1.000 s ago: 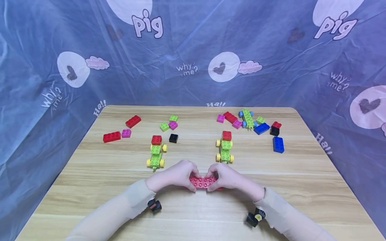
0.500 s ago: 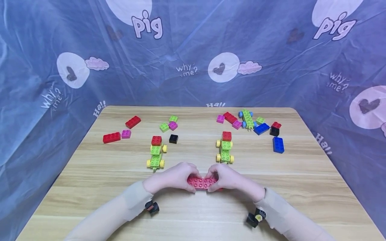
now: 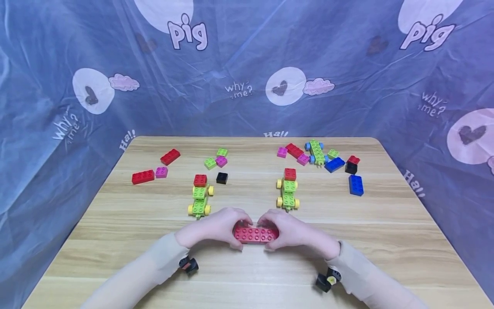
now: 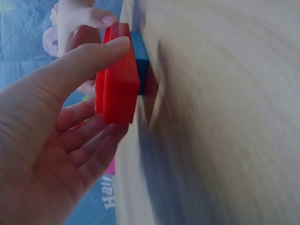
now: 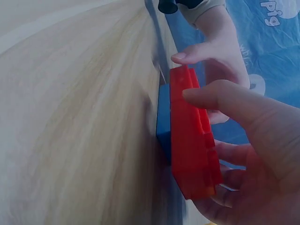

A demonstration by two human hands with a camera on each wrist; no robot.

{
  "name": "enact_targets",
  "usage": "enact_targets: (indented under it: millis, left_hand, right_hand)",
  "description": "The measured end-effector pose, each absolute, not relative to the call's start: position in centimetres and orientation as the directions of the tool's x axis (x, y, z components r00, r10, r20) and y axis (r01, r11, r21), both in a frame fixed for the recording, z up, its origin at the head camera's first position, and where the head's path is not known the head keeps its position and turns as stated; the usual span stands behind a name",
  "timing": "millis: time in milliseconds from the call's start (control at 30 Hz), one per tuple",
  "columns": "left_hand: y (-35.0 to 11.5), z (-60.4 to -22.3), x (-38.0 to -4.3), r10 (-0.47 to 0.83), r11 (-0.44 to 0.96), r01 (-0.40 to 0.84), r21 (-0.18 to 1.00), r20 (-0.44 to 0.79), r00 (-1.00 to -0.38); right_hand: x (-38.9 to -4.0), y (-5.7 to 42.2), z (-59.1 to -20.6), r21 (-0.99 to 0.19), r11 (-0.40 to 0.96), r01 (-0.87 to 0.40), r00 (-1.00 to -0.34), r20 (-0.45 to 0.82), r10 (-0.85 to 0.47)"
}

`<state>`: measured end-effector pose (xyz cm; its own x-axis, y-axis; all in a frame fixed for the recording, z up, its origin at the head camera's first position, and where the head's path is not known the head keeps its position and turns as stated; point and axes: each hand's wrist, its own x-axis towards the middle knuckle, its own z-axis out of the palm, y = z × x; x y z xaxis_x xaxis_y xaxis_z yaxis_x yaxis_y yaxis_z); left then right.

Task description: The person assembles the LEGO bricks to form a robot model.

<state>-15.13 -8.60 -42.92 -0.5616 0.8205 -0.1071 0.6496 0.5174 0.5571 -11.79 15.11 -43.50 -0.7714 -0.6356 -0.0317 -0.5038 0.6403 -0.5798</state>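
Two red building bricks lie end to end near the table's front: a left red brick point(image 3: 247, 234) and a right red brick point(image 3: 268, 234). Beneath them, a blue brick point(image 4: 140, 63) shows in the left wrist view, resting on the table. My left hand point(image 3: 221, 226) holds the left red brick, thumb on its near side and fingers around the far side. From the other end, my right hand point(image 3: 288, 229) grips the right red brick the same way; its thumb point(image 5: 206, 97) presses the near face. The far fingertips are partly hidden.
Ahead stand two green toy cars with yellow wheels, a left car point(image 3: 199, 199) and a right car point(image 3: 288, 193). Loose bricks lie farther back, including a black brick point(image 3: 221, 178) and a blue brick point(image 3: 356, 185). A blue-wheeled green car base point(image 3: 317, 152) sits among them.
My left hand has slid left along the red bricks, uncovering more of their studs. My right hand has shifted slightly left, while the loose bricks and cars stay put.
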Motion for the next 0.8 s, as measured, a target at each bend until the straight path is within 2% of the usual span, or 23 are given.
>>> enact_targets:
  millis: [267,533,800]
  left_hand:
    - [-9.6,-43.0,-15.3,0.797,0.54,0.612,0.578,-0.116,-0.593]
    - [-10.1,-43.4,-15.3,0.775,0.559,0.587,0.586,-0.117,-0.621]
    - [-10.4,-43.5,-15.2,0.758,0.56,0.561,0.61,-0.103,-0.645]
  right_hand:
    - [-11.6,13.3,-43.0,-0.537,0.649,-0.539,-0.774,0.012,-0.633]
    - [-11.7,11.5,-43.5,-0.58,0.638,-0.506,-0.774,-0.019,-0.633]
    - [-11.9,11.1,-43.8,-0.592,0.625,-0.508,-0.786,0.023,-0.618]
